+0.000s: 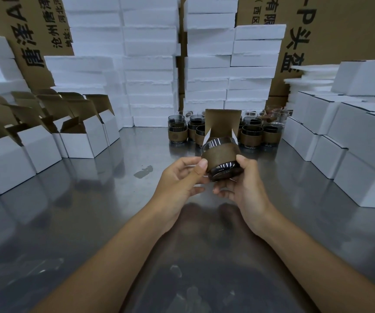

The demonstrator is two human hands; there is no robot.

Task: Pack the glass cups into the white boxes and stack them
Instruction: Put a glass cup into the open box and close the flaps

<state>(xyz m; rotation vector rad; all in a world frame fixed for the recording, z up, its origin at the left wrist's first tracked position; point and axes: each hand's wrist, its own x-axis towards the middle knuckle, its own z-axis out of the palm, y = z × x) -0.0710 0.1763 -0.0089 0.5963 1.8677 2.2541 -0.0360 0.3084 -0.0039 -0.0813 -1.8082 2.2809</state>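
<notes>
Counter (114, 211) steel | box (223, 123) mid-scene, flap up, touching cup's far end | cup (221, 158) tilted, axis near–far, mouth toward box | left grip (179, 177) and right grip (245, 184) both clasp cup from its sides, equally near

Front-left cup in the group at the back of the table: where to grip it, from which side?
Likely the brown sleeve round the front-left cup, coming from its left or front. It stands upright, with bare table on those sides and other cups crowding its right and rear.
</notes>
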